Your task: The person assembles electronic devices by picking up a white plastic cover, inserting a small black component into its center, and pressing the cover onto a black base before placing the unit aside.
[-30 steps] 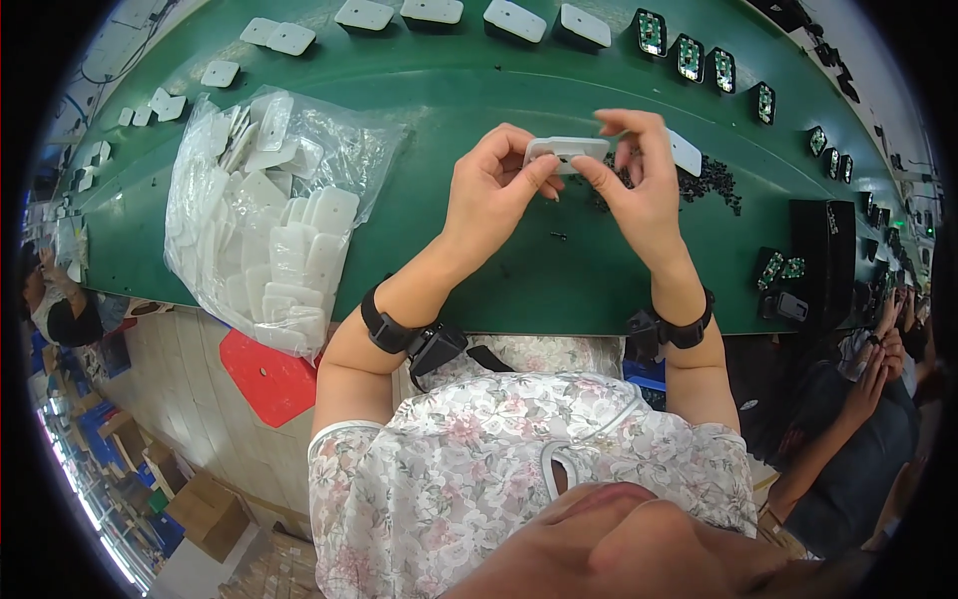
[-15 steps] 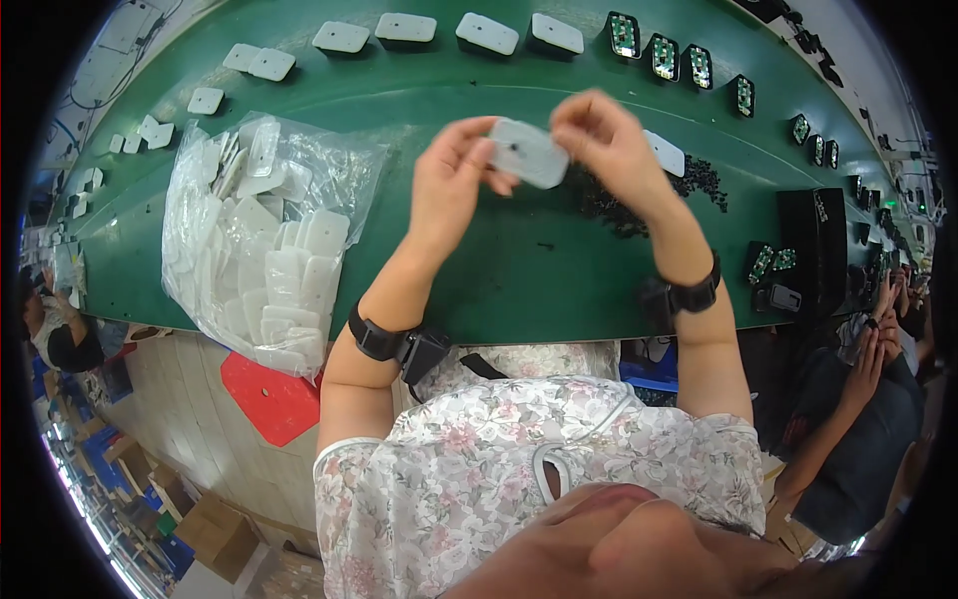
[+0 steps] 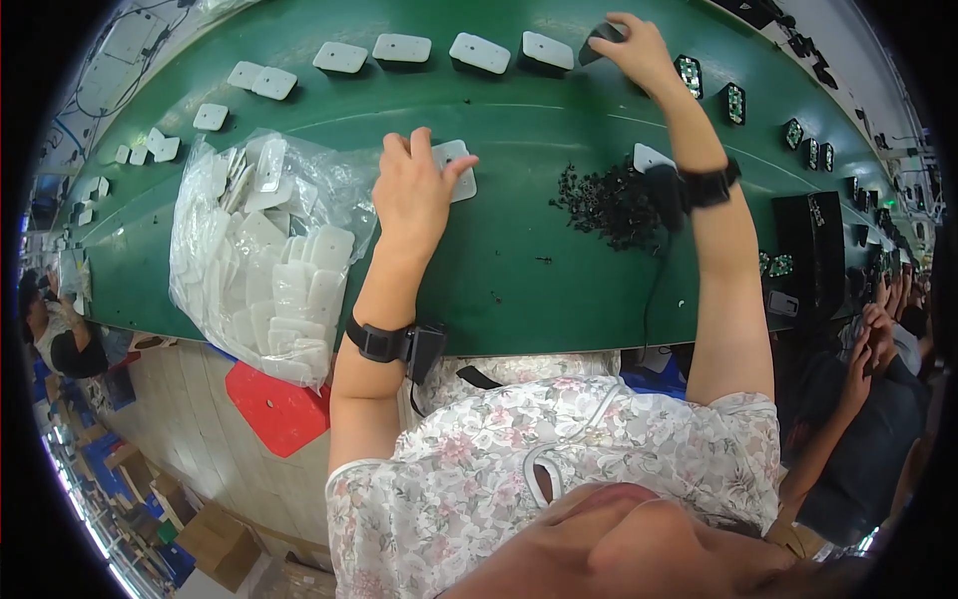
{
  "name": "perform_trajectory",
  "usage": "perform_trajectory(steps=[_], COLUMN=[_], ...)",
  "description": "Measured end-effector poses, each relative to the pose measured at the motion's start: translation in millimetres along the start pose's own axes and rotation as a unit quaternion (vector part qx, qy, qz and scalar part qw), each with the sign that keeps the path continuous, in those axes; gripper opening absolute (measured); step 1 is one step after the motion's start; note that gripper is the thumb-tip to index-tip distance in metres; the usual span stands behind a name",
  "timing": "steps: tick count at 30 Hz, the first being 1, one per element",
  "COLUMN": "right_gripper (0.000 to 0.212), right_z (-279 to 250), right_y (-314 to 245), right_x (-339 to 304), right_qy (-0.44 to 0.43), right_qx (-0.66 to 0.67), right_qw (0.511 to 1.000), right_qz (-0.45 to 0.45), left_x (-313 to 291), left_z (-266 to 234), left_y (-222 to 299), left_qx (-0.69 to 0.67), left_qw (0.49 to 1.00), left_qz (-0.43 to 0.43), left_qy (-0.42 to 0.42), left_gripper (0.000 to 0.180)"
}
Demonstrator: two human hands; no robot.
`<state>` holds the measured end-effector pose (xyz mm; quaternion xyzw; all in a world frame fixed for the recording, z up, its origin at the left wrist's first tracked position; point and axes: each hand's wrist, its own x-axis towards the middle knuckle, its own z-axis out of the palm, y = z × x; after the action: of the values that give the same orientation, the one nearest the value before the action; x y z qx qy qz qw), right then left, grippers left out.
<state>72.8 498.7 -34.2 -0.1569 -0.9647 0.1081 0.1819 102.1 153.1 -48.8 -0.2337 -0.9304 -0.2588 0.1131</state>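
My right hand [image 3: 639, 50] reaches to the far side of the green table, fingers closed around a black plastic housing [image 3: 602, 44]. The housing is tilted, so its inside is hidden. Further left, my left hand [image 3: 411, 190] lies over a white cover plate [image 3: 461, 172] with a small hole, the fingers spread and the thumb across its face. Part of this plate is hidden under the hand. Beside my right forearm is a heap of small black parts [image 3: 619, 208], with another white plate [image 3: 651, 157] partly covered by the forearm band.
A clear bag of white plates [image 3: 264, 270] sits at the left. White-topped housings [image 3: 479, 54] line the far side, and open housings with green circuit boards [image 3: 733, 104] continue rightward. A black box [image 3: 808, 250] stands at the right, near other people's hands [image 3: 866, 344].
My right hand has left the white plate, moved far and right, and taken hold of a black housing. My left hand has lowered the plate toward the table and moved left.
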Motion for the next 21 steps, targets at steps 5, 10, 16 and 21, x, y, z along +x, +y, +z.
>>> perform_trajectory(steps=[5, 10, 16, 21], right_gripper=[0.037, 0.038, 0.036, 0.035], right_z=[-28, -37, -43, -16], right_y=[-10, -15, -94, -126], right_x=[-81, -106, -119, -131], right_qy=[-0.107, -0.111, -0.100, -0.094], right_qx=[0.357, 0.228, 0.304, 0.249], right_qw=[0.926, 0.967, 0.939, 0.935], right_qz=[0.066, 0.012, -0.129, -0.236], left_x=[-15, -14, -14, -19], left_z=[-2, 1, 8, 0], left_y=[0, -17, -27, -28], left_qx=[0.073, -0.013, -0.147, -0.242], left_qw=[0.994, 0.987, 0.968, 0.952], left_qz=[0.067, 0.157, 0.201, 0.188], left_qy=[-0.043, -0.041, -0.034, -0.025], left_gripper=[0.052, 0.052, 0.059, 0.057])
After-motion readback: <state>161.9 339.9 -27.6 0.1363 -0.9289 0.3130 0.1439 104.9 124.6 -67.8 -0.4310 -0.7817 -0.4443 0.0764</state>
